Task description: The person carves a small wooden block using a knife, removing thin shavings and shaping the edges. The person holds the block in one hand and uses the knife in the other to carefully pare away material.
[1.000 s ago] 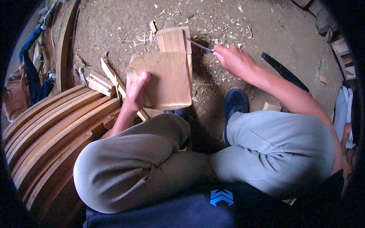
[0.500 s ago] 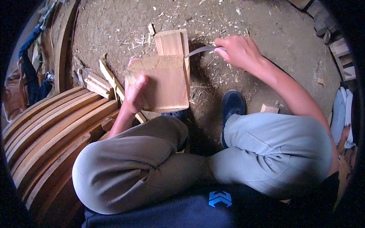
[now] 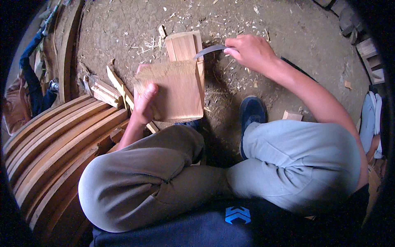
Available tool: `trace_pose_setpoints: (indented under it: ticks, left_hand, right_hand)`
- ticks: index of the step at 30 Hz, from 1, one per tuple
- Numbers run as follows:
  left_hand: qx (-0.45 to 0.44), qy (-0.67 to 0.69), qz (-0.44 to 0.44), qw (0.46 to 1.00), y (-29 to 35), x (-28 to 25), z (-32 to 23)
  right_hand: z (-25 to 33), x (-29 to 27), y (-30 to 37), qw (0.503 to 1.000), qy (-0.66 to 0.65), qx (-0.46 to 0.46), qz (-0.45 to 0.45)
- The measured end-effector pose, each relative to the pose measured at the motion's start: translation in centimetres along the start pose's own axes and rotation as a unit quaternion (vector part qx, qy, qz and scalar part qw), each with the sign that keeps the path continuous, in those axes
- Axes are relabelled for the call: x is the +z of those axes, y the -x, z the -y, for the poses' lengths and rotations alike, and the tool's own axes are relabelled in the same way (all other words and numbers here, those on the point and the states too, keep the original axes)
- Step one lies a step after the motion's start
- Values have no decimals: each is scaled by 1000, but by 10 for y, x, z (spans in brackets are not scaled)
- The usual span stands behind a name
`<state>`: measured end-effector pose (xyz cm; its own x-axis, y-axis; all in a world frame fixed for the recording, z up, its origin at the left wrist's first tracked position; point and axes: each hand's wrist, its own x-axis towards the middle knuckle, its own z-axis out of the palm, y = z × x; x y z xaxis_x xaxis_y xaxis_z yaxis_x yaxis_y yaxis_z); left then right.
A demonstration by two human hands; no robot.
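Observation:
A squarish wooden block [image 3: 177, 91] with a rough far edge stands tilted in front of my left knee. My left hand [image 3: 145, 98] is closed on its left side, thumb on the near face. Out to the right, my right hand [image 3: 254, 52] grips a curved blade [image 3: 209, 50] like a sickle; its handle is hidden in the fist. The blade's tip lies at the block's far right corner; whether it touches cannot be made out. Just beyond the block is another wooden piece [image 3: 181, 44], partly covered by it.
Curved wooden planks [image 3: 61, 140] are stacked at my left, with split sticks [image 3: 106, 94] at their far end. Wood chips litter the dirt floor [image 3: 135, 20]. A small offcut [image 3: 292, 116] lies beyond my right knee. Stacked blocks [image 3: 368, 49] line the far right.
My right hand and the curved blade have shifted slightly left, bringing the tip over the block's far right corner. The block in my left hand has barely moved.

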<state>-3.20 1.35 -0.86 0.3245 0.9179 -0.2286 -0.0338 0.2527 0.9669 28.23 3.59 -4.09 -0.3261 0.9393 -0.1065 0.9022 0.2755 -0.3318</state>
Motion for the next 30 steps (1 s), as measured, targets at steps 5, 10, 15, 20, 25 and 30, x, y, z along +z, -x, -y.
trace_pose_setpoints:
  ticks: [5,10,15,20,25,30]
  left_hand:
    - [5,-3,-9,1000,-1,6,-3]
    - [-2,-12,3,1000,0,6,-9]
    - [-16,-3,10,1000,-2,2,-4]
    - [17,-44,31,998,4,-11,7]
    - [-29,-15,-18,999,0,1,-2]
    - [8,-19,-3,1000,-2,4,-3]
  right_hand:
    - [-10,1,-5,1000,27,-7,-10]
    - [-14,-7,-11,998,56,-8,-26]
    - [-75,-15,-17,973,128,149,-124]
    - [-98,-65,-21,961,90,248,-86]
    - [-92,-16,-11,986,-70,154,-2]
    - [-61,-7,-8,989,-119,49,70]
